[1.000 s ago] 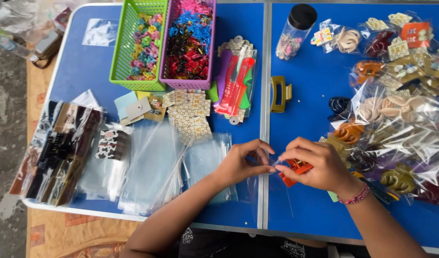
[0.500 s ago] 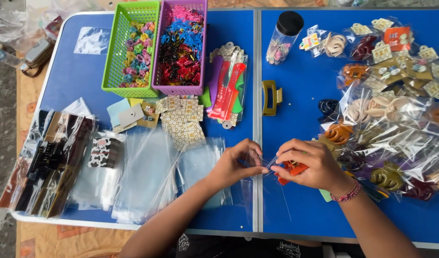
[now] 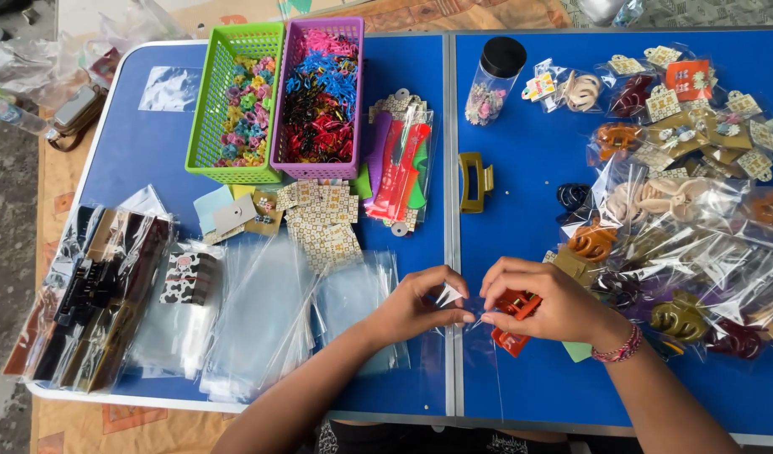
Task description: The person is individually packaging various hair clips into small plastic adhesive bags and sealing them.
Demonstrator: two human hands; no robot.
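My left hand (image 3: 422, 307) and my right hand (image 3: 542, 300) meet near the front of the blue table (image 3: 521, 126). Between them they hold a clear plastic bag (image 3: 479, 353) by its top edge. An orange-red hair claw clip (image 3: 514, 313) sits under my right palm, partly inside the bag as far as I can tell. My left fingertips pinch the bag's flap. A beaded bracelet (image 3: 617, 346) is on my right wrist.
A green basket (image 3: 203, 109) and a purple basket (image 3: 279, 126) of small hair ties stand at the back. An olive claw clip (image 3: 474, 181) lies mid-table, a clear jar (image 3: 490, 80) behind it. Bagged clips (image 3: 680, 227) pile at right, empty clear bags (image 3: 260, 319) and dark packaged clips (image 3: 92, 294) at left.
Both hands stay together at the bag's opening, with small finger movements. The view has shifted slightly.
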